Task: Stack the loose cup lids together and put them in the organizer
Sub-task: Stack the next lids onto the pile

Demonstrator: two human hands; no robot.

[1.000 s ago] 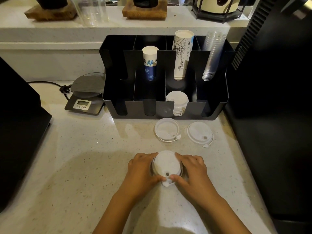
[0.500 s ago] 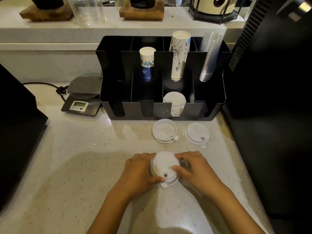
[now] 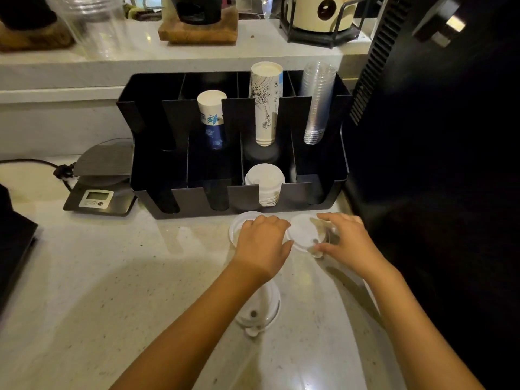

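Both hands have left the stack point(image 3: 260, 311), which lies well before the organizer point(image 3: 315, 197). Left hand point(image 3: 263, 242) covers one lid point(image 3: 235, 229), grip unclear. Right hand point(image 3: 344, 240) pinches another lid point(image 3: 302, 232). Neither is stacked; nothing from the counter is stowed.

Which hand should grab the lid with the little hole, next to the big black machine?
The right hand, probably. It already curls around that lid, fingertips at its rim. The left hand rests over the other lid beside it.
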